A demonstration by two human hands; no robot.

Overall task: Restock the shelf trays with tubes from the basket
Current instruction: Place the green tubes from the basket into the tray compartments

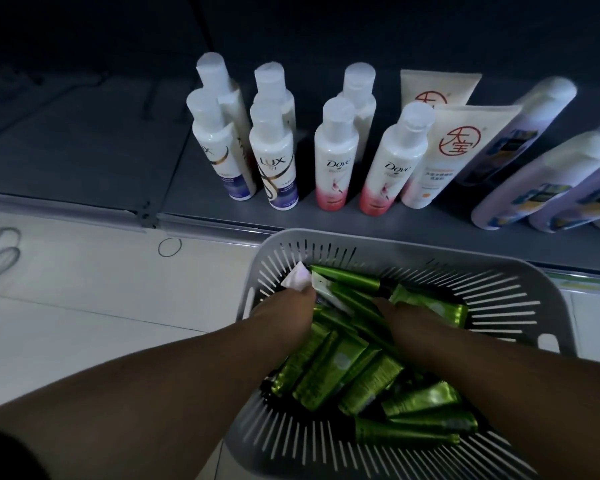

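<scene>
A grey slotted basket (492, 299) stands on the floor in front of the shelf, filled with several shiny green tubes (333, 372). Both my hands reach down into the pile. My left hand (284, 311) is at the basket's left side, fingers curled around a pale pink-white tube (297, 279) and the end of a green one. My right hand (413, 323) is buried among the green tubes in the middle; its fingers are hidden by them, so its grip is unclear.
The low dark shelf (194, 199) behind the basket carries white Lux bottles (274, 157), Dove bottles (336, 157), cream tubes (454, 143) and lavender bottles (541, 181) lying at the right. Its left half is bare. White floor tiles (84, 306) lie to the left.
</scene>
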